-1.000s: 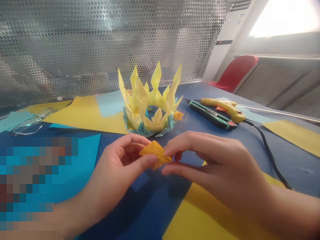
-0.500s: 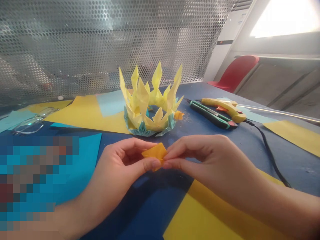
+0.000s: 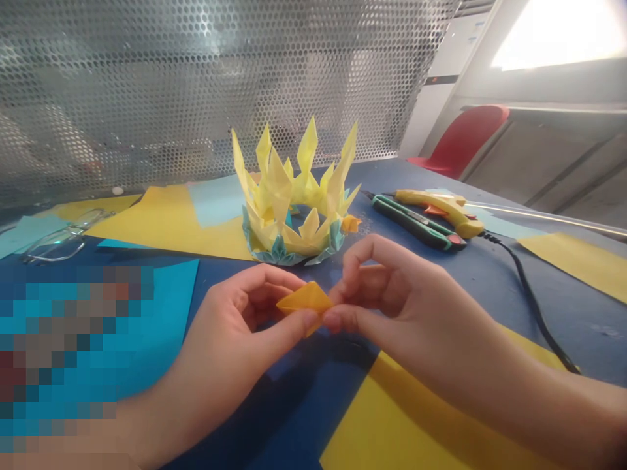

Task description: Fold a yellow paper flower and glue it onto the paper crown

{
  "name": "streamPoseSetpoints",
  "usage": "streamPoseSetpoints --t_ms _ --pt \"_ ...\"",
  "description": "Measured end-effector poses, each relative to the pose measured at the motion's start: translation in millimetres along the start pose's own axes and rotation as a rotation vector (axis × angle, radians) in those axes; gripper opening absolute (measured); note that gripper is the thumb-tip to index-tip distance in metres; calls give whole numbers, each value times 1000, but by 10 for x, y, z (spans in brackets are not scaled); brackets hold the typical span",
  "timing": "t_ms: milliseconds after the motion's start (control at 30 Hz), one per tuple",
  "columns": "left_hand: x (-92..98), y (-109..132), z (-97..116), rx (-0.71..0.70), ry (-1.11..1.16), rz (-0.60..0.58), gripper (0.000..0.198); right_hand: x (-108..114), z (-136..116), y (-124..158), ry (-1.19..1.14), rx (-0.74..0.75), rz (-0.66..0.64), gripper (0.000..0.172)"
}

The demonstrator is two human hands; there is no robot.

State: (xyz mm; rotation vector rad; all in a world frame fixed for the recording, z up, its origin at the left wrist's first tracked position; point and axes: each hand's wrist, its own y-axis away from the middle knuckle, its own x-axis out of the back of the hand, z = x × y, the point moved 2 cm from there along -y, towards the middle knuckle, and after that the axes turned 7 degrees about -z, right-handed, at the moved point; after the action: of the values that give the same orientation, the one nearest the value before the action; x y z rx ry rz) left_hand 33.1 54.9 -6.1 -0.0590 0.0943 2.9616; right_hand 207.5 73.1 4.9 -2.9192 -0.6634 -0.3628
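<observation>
Between my hands is a small folded orange-yellow paper piece [image 3: 306,298], held above the blue table. My left hand [image 3: 259,313] pinches its left and lower side, thumb in front. At its right corner, my right hand [image 3: 382,294] has thumb and a finger closed on the paper, with the index finger raised and bent. Just beyond the hands stands a folded paper crown [image 3: 298,225] with tall yellow points and a light-blue base. A small orange folded piece [image 3: 351,224] lies at the crown's right side.
A green and black cutter [image 3: 416,222] and a yellow glue gun [image 3: 443,207] with a black cord lie at the right. Glasses [image 3: 63,241] rest at the left. Yellow sheets [image 3: 392,418] and a blue sheet [image 3: 166,313] lie around. Behind are a perforated metal panel and a red chair [image 3: 463,147].
My right index finger has lifted off the paper and bent upward. The folded piece shows wider between my hands.
</observation>
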Motion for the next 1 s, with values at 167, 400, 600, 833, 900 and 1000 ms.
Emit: streamPoseSetpoints --t_ms 167,400,600,833,900,1000 --pt "3 2 -15 31 -9 -46 20 -30 34 29 -25 13 -45 22" --pt "25 -1 -23 14 43 -29 16 -32 47 13 65 75 -43 18" --pt "48 -24 -32 -12 149 -47 21 -22 16 -26 41 -8 -139 10" --pt "34 -5 -2 -21 -6 -106 23 -7 -92 40 368 153 -92 21" --pt "33 1 -5 -18 -74 -102 18 -11 -107 50 421 188 -95 22" --pt "42 7 -13 -16 -124 -94 12 -14 -95 47 421 183 -83 23"
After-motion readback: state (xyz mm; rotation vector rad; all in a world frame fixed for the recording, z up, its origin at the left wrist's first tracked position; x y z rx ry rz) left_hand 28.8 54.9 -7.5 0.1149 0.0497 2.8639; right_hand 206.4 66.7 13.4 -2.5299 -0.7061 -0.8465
